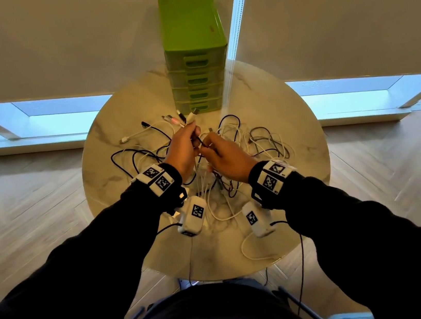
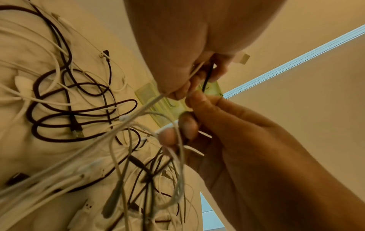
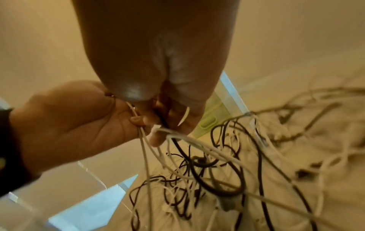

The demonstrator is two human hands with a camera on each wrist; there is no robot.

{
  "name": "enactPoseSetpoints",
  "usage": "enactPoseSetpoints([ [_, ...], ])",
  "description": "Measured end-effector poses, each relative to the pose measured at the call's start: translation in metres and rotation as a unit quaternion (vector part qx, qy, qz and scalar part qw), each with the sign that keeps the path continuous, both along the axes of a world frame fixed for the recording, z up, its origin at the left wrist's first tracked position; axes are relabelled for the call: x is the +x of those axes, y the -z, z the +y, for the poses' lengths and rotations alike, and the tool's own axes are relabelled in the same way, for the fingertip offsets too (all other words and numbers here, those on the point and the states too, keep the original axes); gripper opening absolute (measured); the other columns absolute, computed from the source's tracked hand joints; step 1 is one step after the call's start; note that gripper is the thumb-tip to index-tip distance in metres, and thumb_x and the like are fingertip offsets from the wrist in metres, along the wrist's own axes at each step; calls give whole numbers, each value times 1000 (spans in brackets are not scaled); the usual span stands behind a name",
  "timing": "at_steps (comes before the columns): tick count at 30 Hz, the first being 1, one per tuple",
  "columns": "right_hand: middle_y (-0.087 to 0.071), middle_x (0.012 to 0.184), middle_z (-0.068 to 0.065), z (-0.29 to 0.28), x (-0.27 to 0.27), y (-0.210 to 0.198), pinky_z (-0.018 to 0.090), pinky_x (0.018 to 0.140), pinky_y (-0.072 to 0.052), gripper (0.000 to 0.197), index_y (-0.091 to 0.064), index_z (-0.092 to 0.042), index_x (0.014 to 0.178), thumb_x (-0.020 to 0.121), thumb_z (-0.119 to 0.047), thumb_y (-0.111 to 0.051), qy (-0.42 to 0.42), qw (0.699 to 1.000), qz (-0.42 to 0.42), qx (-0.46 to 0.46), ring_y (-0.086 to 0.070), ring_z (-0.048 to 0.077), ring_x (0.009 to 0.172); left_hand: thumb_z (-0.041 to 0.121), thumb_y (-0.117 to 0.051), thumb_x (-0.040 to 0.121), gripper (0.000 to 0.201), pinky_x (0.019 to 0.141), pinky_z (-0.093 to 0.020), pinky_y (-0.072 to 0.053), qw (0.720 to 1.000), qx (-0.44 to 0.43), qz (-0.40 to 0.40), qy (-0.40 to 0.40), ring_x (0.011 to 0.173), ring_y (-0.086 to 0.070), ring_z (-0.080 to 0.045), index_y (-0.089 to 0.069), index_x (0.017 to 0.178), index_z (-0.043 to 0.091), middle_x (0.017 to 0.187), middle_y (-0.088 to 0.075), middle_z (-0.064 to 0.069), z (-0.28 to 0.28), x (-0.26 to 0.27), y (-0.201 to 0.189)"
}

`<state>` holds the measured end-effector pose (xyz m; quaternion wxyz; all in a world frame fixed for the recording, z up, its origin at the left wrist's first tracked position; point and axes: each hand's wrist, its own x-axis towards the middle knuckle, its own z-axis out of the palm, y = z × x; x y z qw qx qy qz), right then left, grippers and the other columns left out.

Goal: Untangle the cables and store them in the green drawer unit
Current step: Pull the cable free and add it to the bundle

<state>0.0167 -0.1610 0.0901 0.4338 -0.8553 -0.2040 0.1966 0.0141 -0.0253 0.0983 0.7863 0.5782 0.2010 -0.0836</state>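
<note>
Herringbone wood flooring and low windows under pale blinds surround one round marble table (image 1: 294,126) in the middle of the head view. One green drawer unit (image 1: 194,53) stands at the table's far edge, upper centre of the frame, showing four drawer fronts, all pushed in. Tangled cables (image 1: 255,139), black and white, too many and too interlaced to count, spread across the tabletop from centre left to centre right, with several plug ends fanned out just in front of the drawer unit.

Two hands meet above the heap at frame centre. At left, the left hand (image 1: 182,149) has its fingers curled round a bunch of cables, the plug ends sticking up past its knuckles. At right, the right hand (image 1: 223,154) touches it, fingertips pinching a thin black strand between the two hands. Each wrist carries a band with black-and-white markers and a white camera pod beneath.

Only the left wrist view shows the left hand's (image 2: 177,54) underside, with a white cord and a black one passing out of the fist, and the right hand (image 2: 247,140) at lower right with white loops hanging over its curled fingertips (image 2: 168,137). Only the right wrist view, blurred at right, shows the left hand's (image 3: 79,121) palm with white strands trailing down from it to the heap.
</note>
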Motion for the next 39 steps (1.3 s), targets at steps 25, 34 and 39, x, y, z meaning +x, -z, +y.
enactPoseSetpoints([
  [25,-62,82,0,-9,-16,7,31,61,-45,18,-52,-14,116,105,-25,-43,14,995,-97,-16,-58,15,66,26,-35,107,36,62,-28,-36,999,29,-25,18,63,-41,-12,-46,74,18,73,-45,-1,-16,-8,1],
  [34,-55,73,3,-34,-18,18,37,69,-37,28,-45,-21,86,108,-34,-32,-62,991,-99,-69,-50,21,65,36,-31,109,37,51,-25,-36,994,-58,-90,-27,49,-34,-10,-41,78,19,57,-32,7,30,23,-39],
  [39,-44,66,-9,-64,-5,32,45,88,-31,29,-39,-30,83,107,-41,-25,-28,968,-112,-224,-47,15,70,34,-33,109,37,47,-23,-22,986,-43,-124,-103,49,-24,-8,-38,76,19,56,-29,9,46,34,-58],
])
